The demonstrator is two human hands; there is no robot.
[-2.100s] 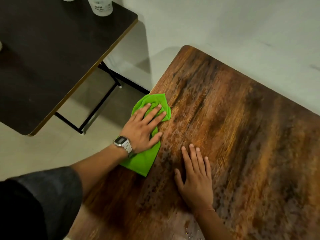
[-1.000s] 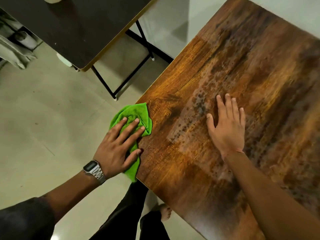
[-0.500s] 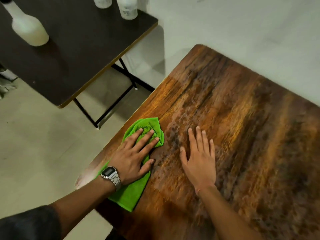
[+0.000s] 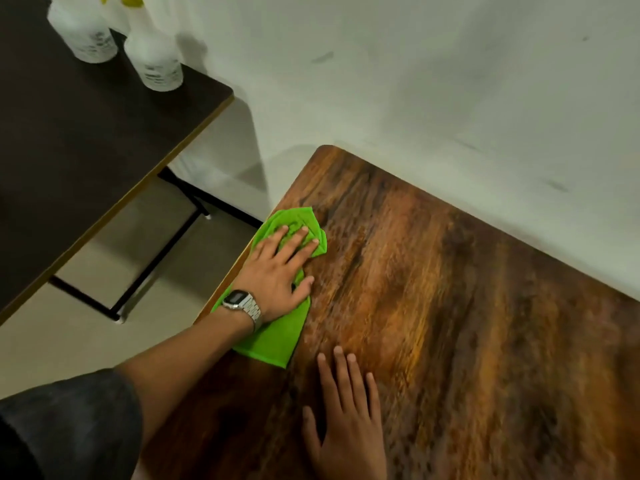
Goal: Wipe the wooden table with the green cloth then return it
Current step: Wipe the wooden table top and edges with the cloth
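Green cloth under left hand, labels unreadable

dark side table | two white bottles on it | grey wall

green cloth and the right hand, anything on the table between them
Nothing: in the head view only bare wooden table separates the green cloth from the right hand.

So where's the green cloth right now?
In the head view the green cloth lies flat under the left hand at the left edge of the wooden table, near its far corner, with the right hand resting nearby.
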